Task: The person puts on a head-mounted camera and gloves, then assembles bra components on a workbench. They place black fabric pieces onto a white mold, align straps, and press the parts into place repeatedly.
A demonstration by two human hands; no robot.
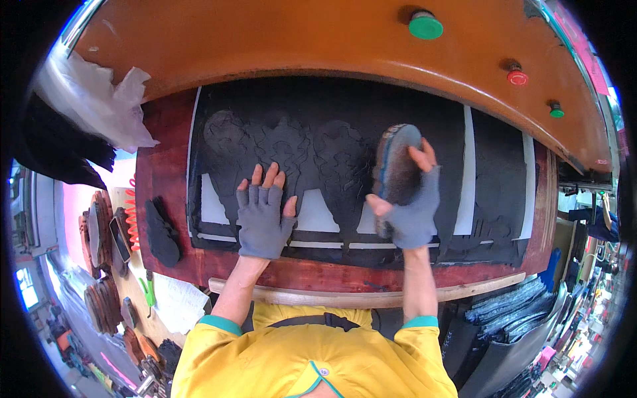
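Observation:
My right hand [415, 214], in a grey fingerless glove, grips a shoe-sole-shaped cutting die [402, 154] by its edges, thumb on the near left and fingers on the far right. The die is slightly blurred and stands over a black sheet [440, 119]; whether it touches the sheet, I cannot tell. My left hand [264, 216], gloved the same way, lies palm down on the sheet with its fingers spread. Cut outlines [282, 139] mark the sheet around and beyond it. A white board [317, 214] shows through the sheet's gaps.
An orange press beam [278, 40] with a green button [425, 26] and a red button [517, 77] spans the far side. Black cut pieces [163, 234] lie at left. More dies [102, 303], a sheet of paper [176, 301] and a red coiled hose [132, 214] are beyond. Stacked black sheets [517, 308] stand at right.

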